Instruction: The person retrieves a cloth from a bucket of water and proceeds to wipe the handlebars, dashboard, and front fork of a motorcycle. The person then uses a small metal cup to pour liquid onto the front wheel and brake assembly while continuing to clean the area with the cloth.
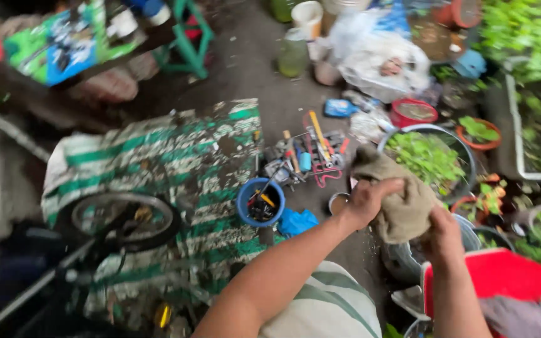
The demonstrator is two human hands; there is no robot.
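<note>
Both hands hold one thing: a tan cloth (402, 200). The left hand (365, 201) has its grip closed on the left side of the cloth, with the thumb on top. The right hand (444, 233) has its grip closed on the lower right part, from below. The cloth is bunched up between them, up in the air, just above a grey metal bucket (402, 260) and near a big bowl of green leaves (430, 156).

It looks like the step in hand is squeezing or rubbing the cloth, maybe wringing it out. I cannot tell if it is wet.

The next move seems to call for a tight hold with both hands, turning them opposite ways and keeping the cloth over the bucket so nothing drips on the floor.

A red tub (502, 275) sits just beside the right arm. On the floor to the left are a blue pot of tools (261, 201), more tools (314, 153) spread out, a blue rag (297, 221) and a small wheel (123, 219) on a green and white striped mat (176, 150). Plants (521, 37) fill the right side.
</note>
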